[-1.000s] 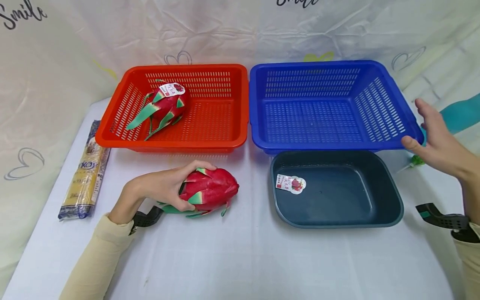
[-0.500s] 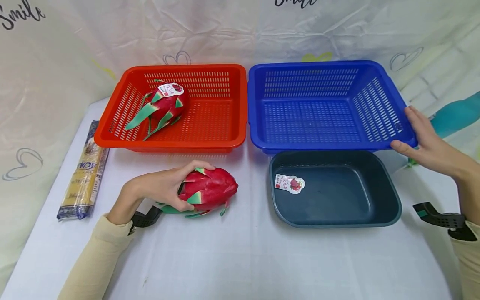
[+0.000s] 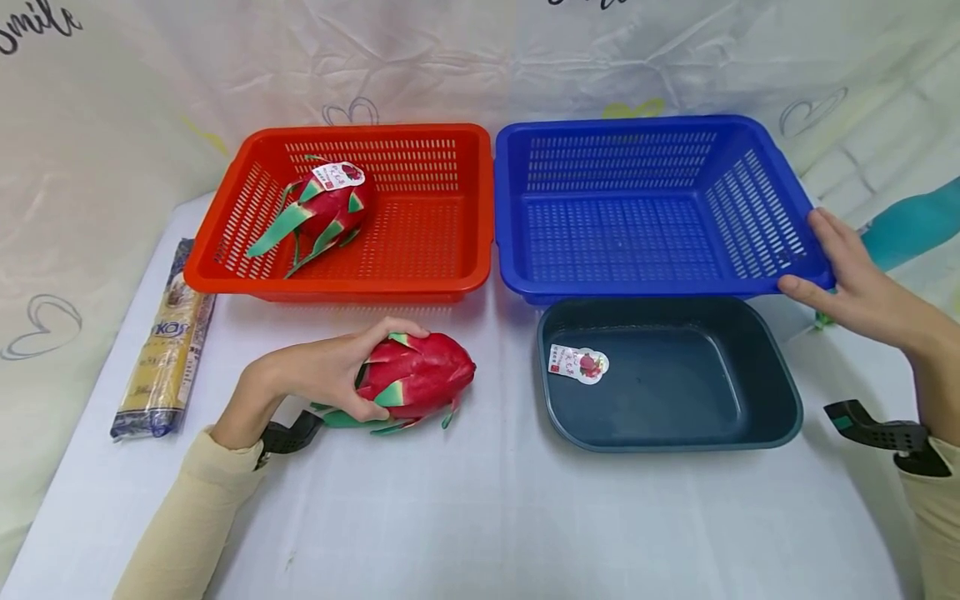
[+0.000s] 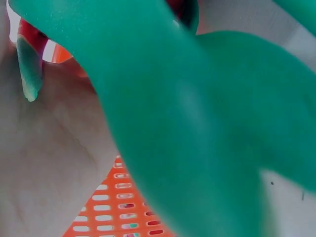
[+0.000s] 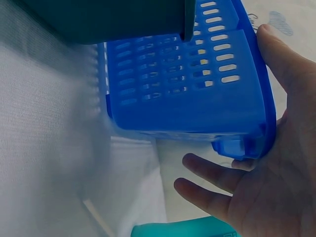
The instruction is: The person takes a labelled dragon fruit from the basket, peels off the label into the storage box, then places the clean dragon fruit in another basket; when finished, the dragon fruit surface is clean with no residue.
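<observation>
My left hand (image 3: 330,371) grips a red dragon fruit (image 3: 423,375) with green scales on the table, thumb on the near side and fingers over the far side. In the left wrist view a blurred green scale (image 4: 163,108) fills most of the picture. A blue plastic basket (image 3: 622,242) stands at the back right. Its near right corner sits between the thumb and fingers of my right hand (image 3: 862,283); in the right wrist view two other fingers (image 5: 212,173) stretch out below it. A second dragon fruit (image 3: 333,208) with a white label lies in the red basket (image 3: 427,283).
In front of the blue basket is a dark teal tub (image 3: 660,392) holding a small label (image 3: 577,364). A yellow-and-blue noodle packet (image 3: 165,350) lies at the left edge. A turquoise bottle-like object (image 3: 911,225) lies beyond my right hand. Behind hangs a patterned white cloth (image 3: 450,58).
My right hand has moved left onto the blue basket's corner, and that corner has shifted slightly inward. My left hand has kept its hold on the dragon fruit. The head view has shifted slightly.
</observation>
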`<state>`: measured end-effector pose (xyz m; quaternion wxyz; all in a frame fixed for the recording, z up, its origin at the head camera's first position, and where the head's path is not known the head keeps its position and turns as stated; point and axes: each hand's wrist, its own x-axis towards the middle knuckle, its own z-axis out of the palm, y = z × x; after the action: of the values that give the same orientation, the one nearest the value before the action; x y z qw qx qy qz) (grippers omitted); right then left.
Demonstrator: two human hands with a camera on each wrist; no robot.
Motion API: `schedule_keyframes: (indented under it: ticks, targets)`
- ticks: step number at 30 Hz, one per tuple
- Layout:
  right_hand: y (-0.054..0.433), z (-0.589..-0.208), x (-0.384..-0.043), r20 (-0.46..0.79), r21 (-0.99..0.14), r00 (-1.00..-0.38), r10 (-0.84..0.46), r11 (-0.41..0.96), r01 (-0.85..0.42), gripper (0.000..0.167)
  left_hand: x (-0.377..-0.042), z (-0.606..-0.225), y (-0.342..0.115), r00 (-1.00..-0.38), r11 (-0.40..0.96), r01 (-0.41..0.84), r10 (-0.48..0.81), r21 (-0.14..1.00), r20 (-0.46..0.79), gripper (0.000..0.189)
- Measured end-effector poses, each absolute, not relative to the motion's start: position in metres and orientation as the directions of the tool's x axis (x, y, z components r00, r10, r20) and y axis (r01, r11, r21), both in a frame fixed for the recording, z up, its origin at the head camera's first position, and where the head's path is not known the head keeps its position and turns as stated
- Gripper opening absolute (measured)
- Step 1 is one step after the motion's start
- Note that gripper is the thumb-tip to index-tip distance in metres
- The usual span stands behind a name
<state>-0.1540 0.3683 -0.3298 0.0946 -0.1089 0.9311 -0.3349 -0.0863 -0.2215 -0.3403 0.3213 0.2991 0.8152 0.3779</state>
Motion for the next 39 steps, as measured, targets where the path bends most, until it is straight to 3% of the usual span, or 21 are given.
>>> schedule_keyframes:
  ticks: [10,22,33,39]
  targets:
    - [0.366,-0.328,-0.153,-0.107,-0.648,-0.96,-0.257,0.751,-0.129,0.09,-0.081,-0.338,-0.212,-0.657,0.56,0.287,0.706,0.777,-0.266,0.094]
    - [0.367,-0.327,-0.152,-0.112,-0.667,-0.96,-0.258,0.736,-0.12,0.09,-0.068,-0.331,-0.196,-0.713,0.663,0.423,0.664,0.617,-0.225,0.09]
    - [0.368,-0.328,-0.153,-0.131,-0.681,-0.957,-0.259,0.725,-0.102,0.089,-0.067,-0.333,-0.189,-0.649,0.575,0.588,0.755,0.569,-0.093,0.086]
    - [0.368,-0.326,-0.152,-0.144,-0.676,-0.957,-0.25,0.732,-0.09,0.089,-0.064,-0.325,-0.191,-0.644,0.541,0.604,0.764,0.585,-0.041,0.081]
